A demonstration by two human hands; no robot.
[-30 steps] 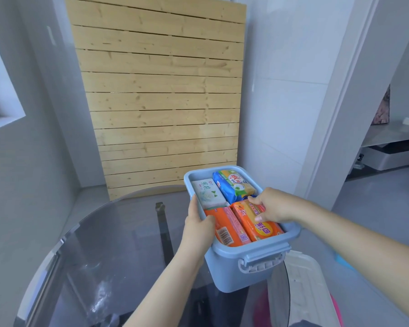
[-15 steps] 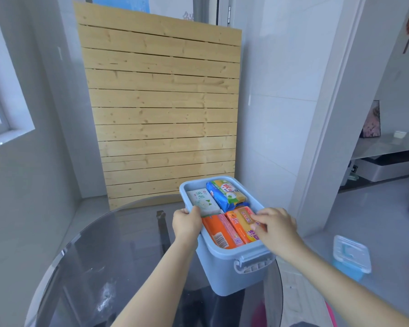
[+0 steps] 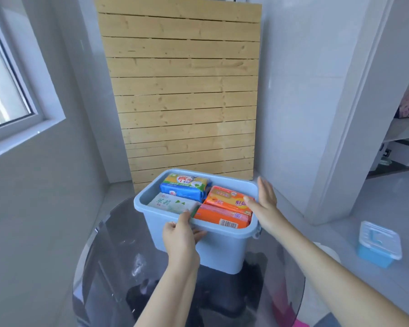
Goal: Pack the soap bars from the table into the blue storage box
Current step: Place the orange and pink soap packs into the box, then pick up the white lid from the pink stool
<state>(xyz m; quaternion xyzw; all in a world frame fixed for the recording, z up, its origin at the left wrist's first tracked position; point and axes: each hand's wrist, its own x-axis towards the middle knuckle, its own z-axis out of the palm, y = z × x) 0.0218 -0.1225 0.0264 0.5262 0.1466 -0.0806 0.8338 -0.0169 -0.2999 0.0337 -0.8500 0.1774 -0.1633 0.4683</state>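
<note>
- Soap bars fill the blue storage box (image 3: 194, 246), four wrapped packs showing: white-green bar (image 3: 172, 205) front left, blue-yellow bar (image 3: 185, 186) back left, two orange bars on the right, one (image 3: 229, 200) behind the other (image 3: 222, 218).
- Box stands on the round glass counter (image 3: 109, 267), near its far edge.
- Left hand (image 3: 181, 237) grips the box's near rim, thumb hooked over the edge by the white-green bar, fingers against the outer wall.
- Right hand (image 3: 266, 204) is released, fingers straight and spread, palm beside the box's right rim, thumb reaching over the rear orange bar.
- Since half a second ago: box has been turned, its long side now facing the person; right hand has lifted off the orange packs and opened flat; left hand keeps its hold on the rim.
- Around: slatted wooden panel (image 3: 182, 90) leaning against the wall behind; window (image 3: 7, 90) at left; small blue lidded box (image 3: 378, 244) on the floor at right.
- Right forearm crosses in front of the box's right handle, hiding most of it.
</note>
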